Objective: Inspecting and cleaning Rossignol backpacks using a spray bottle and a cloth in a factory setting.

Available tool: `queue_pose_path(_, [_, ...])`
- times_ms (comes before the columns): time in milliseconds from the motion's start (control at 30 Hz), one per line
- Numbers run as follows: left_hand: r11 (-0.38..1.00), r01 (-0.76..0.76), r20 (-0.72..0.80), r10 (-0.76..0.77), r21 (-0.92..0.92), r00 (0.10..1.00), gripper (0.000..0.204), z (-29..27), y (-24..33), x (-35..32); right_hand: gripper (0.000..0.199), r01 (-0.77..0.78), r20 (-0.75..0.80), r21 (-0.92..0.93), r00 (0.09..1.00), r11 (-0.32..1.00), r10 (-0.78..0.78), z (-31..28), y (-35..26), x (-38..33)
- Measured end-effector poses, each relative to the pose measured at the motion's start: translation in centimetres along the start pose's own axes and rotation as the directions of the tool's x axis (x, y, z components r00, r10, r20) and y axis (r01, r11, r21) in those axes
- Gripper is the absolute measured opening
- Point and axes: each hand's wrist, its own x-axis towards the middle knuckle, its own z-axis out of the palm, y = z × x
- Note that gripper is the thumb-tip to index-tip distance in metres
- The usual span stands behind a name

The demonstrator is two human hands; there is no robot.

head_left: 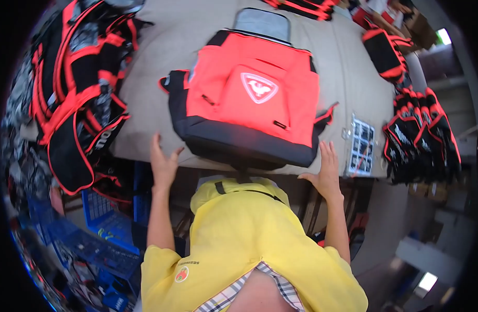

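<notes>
1. Backpack (252,93), red-orange and black: lying on cloth-covered table (145,104), emblem face up, at the edge by the wearer. Black base toward the wearer, top pointing away; grey panel (262,26) beyond the top.
2. Base-to-top line runs away from the wearer, between the hands. Fisheye bend; cannot tell which axis is longer.
3. Right hand (326,174): just beside the backpack's near right corner, fingers spread, thumb apart, nothing grasped. Backpack lies inward, to its left. The nearer hand; contact cannot be told.
4. Left hand (165,164): off the backpack's near left corner, open, nothing grasped. Backpack lies to its right and ahead; a gap shows.
5. Right of backpack: grid-patterned panel (361,144), then black-and-red pieces (421,138) farther out.
6. Left of backpack: heaped red-and-black bags (85,78); blue crate (111,221) lower, nearer the wearer.
</notes>
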Motion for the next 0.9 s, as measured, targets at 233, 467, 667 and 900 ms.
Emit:
queue_pose_path(233, [0.736, -0.665, 0.279, 0.616, 0.129, 0.737, 0.097, 2.2, 2.3, 11.1, 0.097, 0.058, -0.309, 0.350, 0.949, 0.935, 0.057, 8.2, 4.0, 1.6])
queue_pose_path(467, [0.864, -0.468, 0.283, 0.503, -0.187, 0.816, 0.033, 0.0, 11.8, 16.7, 0.035, 0.249, -0.621, 0.373, 0.783, 0.894, 0.041, 0.7, 7.0, 10.1])
queue_pose_path(667, [0.956, -0.182, 0.214, 0.132, 0.232, 0.968, 0.060, 7.0, 14.7, 24.8, 0.072, -0.364, -0.364, 0.418, 0.773, 0.832, 0.521, 1.0, 6.6, 22.4])
queue_pose_path(900, [0.863, 0.177, 0.296, -0.345, 0.474, 0.891, 0.096, 17.8, 4.8, 23.9, 0.089, -0.725, 0.076, 0.165, 0.685, 0.669, 0.724, 13.6, 9.1, 25.3])
